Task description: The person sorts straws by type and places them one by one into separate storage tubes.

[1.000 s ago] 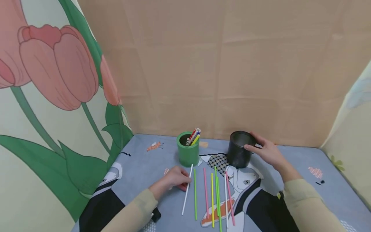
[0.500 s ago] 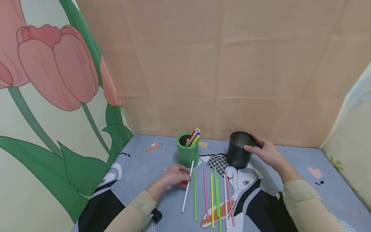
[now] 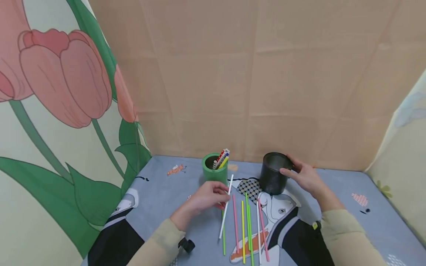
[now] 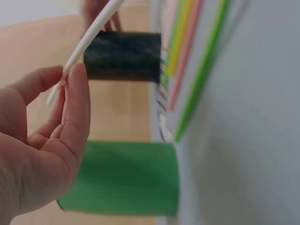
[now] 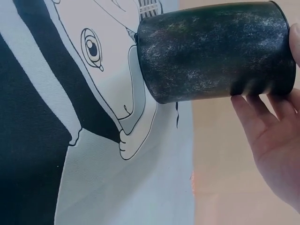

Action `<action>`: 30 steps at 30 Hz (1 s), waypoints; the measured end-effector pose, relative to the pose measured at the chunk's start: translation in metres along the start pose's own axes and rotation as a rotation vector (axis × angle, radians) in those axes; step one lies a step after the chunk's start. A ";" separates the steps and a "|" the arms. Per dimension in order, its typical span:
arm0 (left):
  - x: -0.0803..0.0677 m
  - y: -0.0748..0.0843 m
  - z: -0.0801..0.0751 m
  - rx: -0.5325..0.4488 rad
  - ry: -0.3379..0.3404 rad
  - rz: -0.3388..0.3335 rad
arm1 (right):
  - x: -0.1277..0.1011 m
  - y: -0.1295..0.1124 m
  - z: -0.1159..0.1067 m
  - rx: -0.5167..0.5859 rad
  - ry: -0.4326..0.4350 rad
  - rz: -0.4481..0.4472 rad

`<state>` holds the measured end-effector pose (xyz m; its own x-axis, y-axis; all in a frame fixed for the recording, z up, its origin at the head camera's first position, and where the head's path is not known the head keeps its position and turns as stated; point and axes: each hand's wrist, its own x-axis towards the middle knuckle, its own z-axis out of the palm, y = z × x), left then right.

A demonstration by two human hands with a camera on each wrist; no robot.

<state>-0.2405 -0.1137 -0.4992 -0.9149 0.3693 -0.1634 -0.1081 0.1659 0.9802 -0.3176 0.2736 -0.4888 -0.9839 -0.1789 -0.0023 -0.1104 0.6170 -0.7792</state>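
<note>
My left hand [image 3: 206,199] pinches a thin white stick [image 3: 225,212] between thumb and fingertips. In the left wrist view the white stick [image 4: 91,37] slants up from the fingertips, raised off the cloth. Behind this hand stands a green cup [image 3: 213,175] with several patterned sticks [image 3: 222,158] leaning in it. My right hand [image 3: 307,179] holds a black cup [image 3: 273,177] near its rim; the right wrist view shows fingertips against the wall of the black cup [image 5: 211,54]. The black cup stands upright, and no sticks show inside its opening.
Several pink, yellow [image 3: 243,232], green and white sticks lie roughly parallel on the patterned blue cloth [image 3: 163,199], in front of the cups. A small black object [image 3: 187,245] sits by the left sleeve. A tan sheet [image 3: 253,81] hangs behind the table.
My left hand has lifted the white stick and moved it up and to the right, so it now overlaps the green stick beside it. My right hand stays on the black cup.
</note>
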 end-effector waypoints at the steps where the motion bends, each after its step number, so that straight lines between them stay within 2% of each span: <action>1: 0.000 0.005 0.003 -0.016 0.000 0.019 | 0.000 0.001 0.000 0.000 0.003 -0.001; 5: 0.007 0.022 0.020 -0.067 0.029 0.095 | -0.001 0.003 0.000 -0.002 0.012 -0.001; 8: 0.015 0.034 0.033 -0.107 0.078 0.153 | -0.001 0.004 0.000 -0.007 0.016 0.000; 15: 0.034 0.064 0.056 -0.253 0.223 0.350 | -0.002 0.004 0.000 -0.002 0.013 0.004; 19: 0.046 0.082 0.065 -0.283 0.324 0.441 | -0.001 0.005 0.001 -0.004 0.019 0.005; 24: 0.067 0.101 0.075 -0.324 0.434 0.521 | 0.000 0.005 0.002 0.002 0.024 0.001; 30: 0.091 0.115 0.088 -0.330 0.490 0.612 | 0.000 0.003 0.003 0.008 0.017 0.009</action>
<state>-0.3023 0.0195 -0.4112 -0.9059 -0.1435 0.3984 0.4224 -0.2377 0.8747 -0.3180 0.2732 -0.4927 -0.9871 -0.1600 0.0013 -0.1003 0.6126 -0.7840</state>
